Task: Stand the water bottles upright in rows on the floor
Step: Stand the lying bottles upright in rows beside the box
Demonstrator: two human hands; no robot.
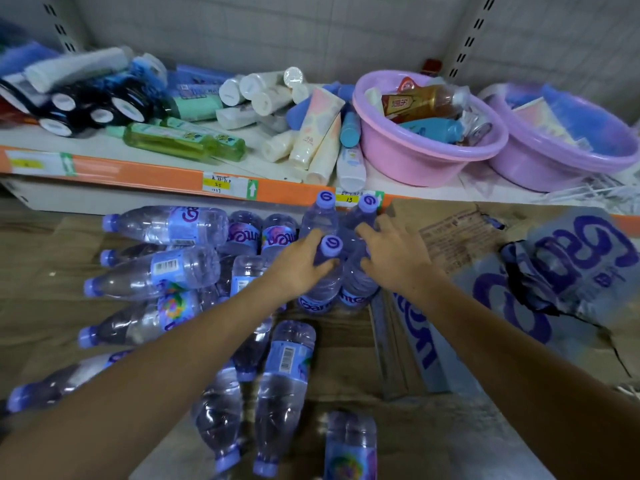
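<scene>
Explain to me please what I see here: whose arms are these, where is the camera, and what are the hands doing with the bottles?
There is no machine here. The arms belong to a person who wears one camera on the head, looking forward and down.

The left hand has its grip around the neck of an upright water bottle. The right hand rests on a second upright bottle beside it. Two more upright bottles stand behind, near the shelf edge.

Many other lying bottles are still flat on the floor. On the shelf are tubes and a pink basin. Flattened cardboard lies to the right.
</scene>
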